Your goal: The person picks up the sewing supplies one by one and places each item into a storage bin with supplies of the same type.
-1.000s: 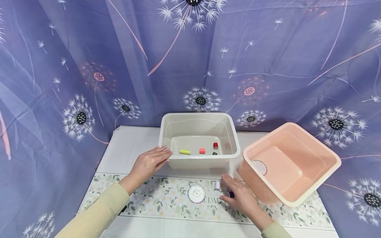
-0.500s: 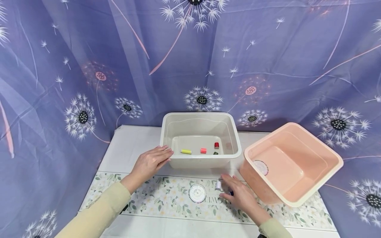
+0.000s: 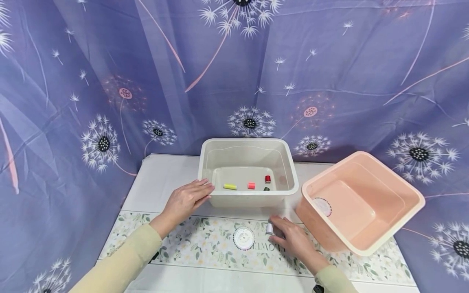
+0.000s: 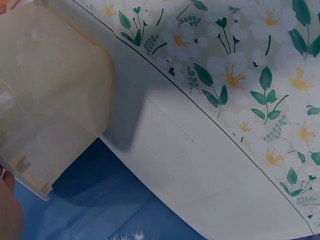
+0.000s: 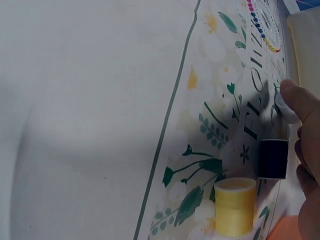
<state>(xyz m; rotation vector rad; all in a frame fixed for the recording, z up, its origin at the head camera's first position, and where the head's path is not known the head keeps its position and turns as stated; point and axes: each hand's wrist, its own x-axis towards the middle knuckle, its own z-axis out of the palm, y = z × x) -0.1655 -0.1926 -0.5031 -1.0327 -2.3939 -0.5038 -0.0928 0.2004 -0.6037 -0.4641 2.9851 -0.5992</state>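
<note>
In the head view my left hand [image 3: 188, 197] rests on the front left corner of the off-white plastic tub [image 3: 253, 199], fingers laid over its rim. That tub holds a yellow spool [image 3: 230, 186], a coral spool [image 3: 251, 186], a red spool [image 3: 268, 179] and a dark green spool [image 3: 266, 189]. My right hand [image 3: 294, 242] is low over the table, thumb and fingers spread beside a white spool of thread [image 3: 269, 228]. The right wrist view shows the thumb partly covering the white spool [image 5: 285, 108]. A black spool [image 5: 273, 159] and a yellow spool [image 5: 235, 206] stand near that hand.
A pink tub [image 3: 351, 207] stands at the right, with a round pin wheel [image 3: 322, 206] in it. Another pin wheel [image 3: 243, 238] lies on the floral strip of the table [image 3: 198, 248]. Behind hangs a purple dandelion-print curtain [image 3: 205, 106].
My right hand has shifted slightly left, closer to the white spool, and now covers the dark spool in the head view. The left hand stays on the tub rim.
</note>
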